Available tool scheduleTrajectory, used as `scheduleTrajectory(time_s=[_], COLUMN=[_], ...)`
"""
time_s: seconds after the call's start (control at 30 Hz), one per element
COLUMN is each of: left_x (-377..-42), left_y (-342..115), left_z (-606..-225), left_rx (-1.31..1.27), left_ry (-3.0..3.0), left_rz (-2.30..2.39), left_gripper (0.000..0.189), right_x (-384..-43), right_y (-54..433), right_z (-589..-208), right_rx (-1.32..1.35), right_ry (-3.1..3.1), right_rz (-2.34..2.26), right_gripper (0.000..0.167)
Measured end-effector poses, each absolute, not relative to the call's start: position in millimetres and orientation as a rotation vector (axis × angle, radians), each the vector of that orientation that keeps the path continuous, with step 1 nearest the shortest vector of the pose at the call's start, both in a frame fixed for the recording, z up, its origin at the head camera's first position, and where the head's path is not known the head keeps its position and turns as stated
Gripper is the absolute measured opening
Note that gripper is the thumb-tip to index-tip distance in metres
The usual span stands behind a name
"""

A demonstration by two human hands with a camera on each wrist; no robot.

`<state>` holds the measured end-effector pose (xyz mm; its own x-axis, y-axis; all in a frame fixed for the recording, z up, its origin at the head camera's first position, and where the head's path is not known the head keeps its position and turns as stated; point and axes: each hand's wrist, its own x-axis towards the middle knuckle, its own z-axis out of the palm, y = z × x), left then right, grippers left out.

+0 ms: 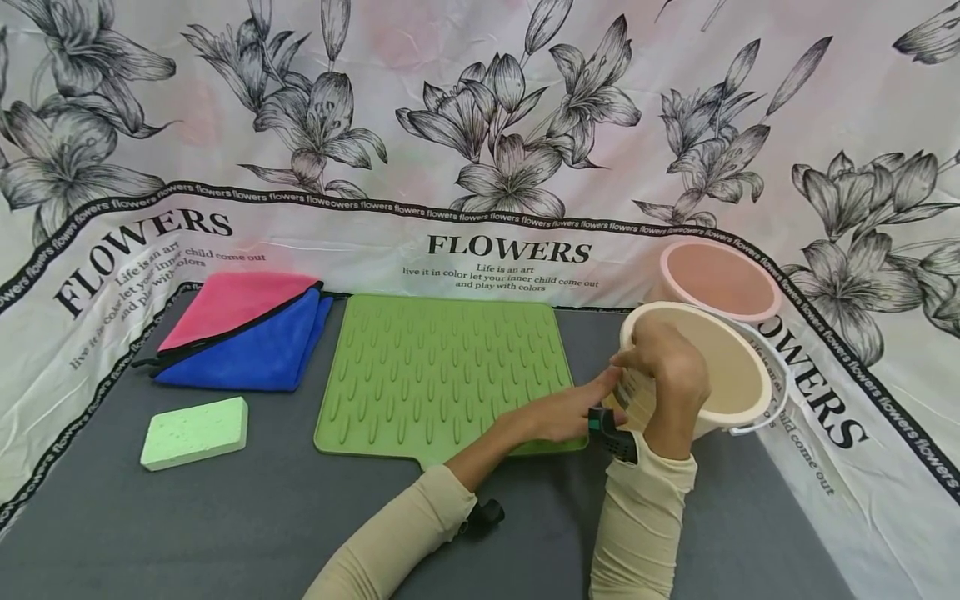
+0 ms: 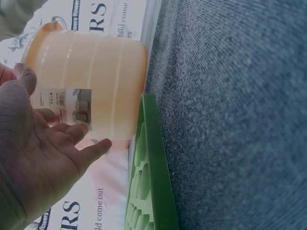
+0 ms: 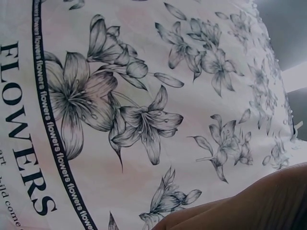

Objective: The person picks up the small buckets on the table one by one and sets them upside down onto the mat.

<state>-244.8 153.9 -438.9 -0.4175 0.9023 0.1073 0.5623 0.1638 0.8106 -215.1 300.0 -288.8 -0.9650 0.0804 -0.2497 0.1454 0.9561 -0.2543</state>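
A cream plastic bucket (image 1: 731,367) with a white handle stands at the right, a printed label (image 2: 81,106) on its side. My right hand (image 1: 671,367) is bent over its near-left rim, fingers curled at the edge; the fingertips are hidden from the head view. Only part of that hand (image 3: 240,206) enters the right wrist view, at the lower right corner. Against the bucket's side lies my left hand (image 1: 562,412), its fingers spread near the label and its thumb close to the rim in the left wrist view.
Behind the cream bucket is a pink bucket (image 1: 671,283). A green ridged mat (image 1: 442,375) lies mid-table, under my left forearm in the head view. Farther left are a folded pink and blue cloth (image 1: 247,350) and a pale green sponge (image 1: 195,433). A flower-printed sheet (image 1: 487,50) hangs behind.
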Motion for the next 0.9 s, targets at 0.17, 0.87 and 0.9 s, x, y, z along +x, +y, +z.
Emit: scheduleTrajectory(time_s=[0.17,0.87,0.9], left_x=[-243.5,-241.4,-240.6], left_y=[154.4,151.4,150.8], left_z=[-438.4,-434.2,-433.8], left_rx=[1.384,1.456,1.447], left_ry=[2.020,2.137,2.146], left_rz=[1.214,1.091,1.084], left_gripper=[0.089,0.100,0.100], right_x=[-215.2,-204.3,-203.9], right_y=[297.2,289.7,289.1], right_z=[-288.4,-279.3,-279.0], right_rx=[0.115,0.108,0.093], right_ry=[2.893,2.952,2.958], right_rz=[-0.302,-0.252,-0.256], right_gripper=[0.027,0.011,0.010])
